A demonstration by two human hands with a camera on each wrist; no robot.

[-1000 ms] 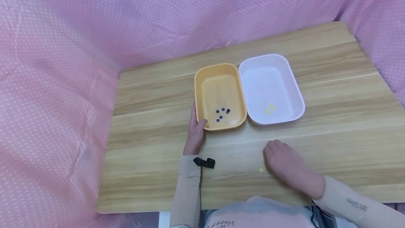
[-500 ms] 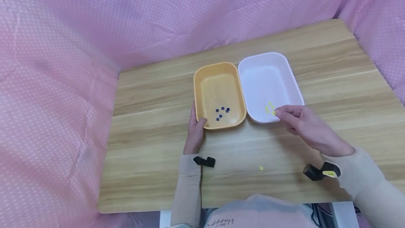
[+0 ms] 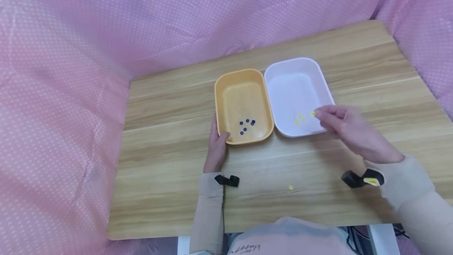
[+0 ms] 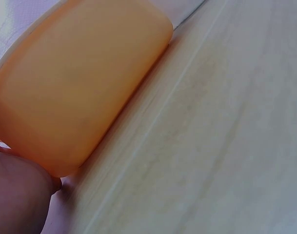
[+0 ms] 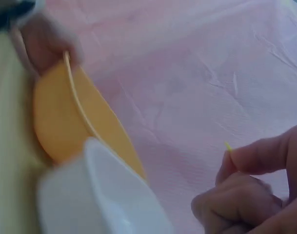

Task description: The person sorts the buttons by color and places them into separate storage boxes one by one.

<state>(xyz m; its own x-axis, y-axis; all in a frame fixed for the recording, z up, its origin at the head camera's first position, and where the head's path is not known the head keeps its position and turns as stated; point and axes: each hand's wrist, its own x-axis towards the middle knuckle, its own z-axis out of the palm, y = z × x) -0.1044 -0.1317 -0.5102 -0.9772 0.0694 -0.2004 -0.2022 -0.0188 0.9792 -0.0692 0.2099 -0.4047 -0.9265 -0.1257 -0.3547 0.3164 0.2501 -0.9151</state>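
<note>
My left hand (image 3: 216,150) grips the near left corner of an orange plastic tray (image 3: 244,74), the thumb over its rim and the fingers along the outer side. Several small dark blue buttons (image 3: 245,129) lie in that tray's near half. Touching it on the right is a white tray (image 3: 295,85) with several small yellow buttons (image 3: 297,124) inside. Above the white tray's near right corner, my right hand (image 3: 357,133) pinches one yellow button (image 5: 228,146) between thumb and index finger. Another yellow button (image 3: 291,187) lies alone on the table.
Both trays stand on a wood-grain table (image 3: 170,129). A pink dotted cloth (image 3: 198,15) hangs behind the table and at its sides. Dark cables (image 3: 355,237) show below the front edge.
From the table in front, my right hand has risen to the white tray with a yellow button, then shifted slightly right. My left hand keeps its hold on the orange tray.
</note>
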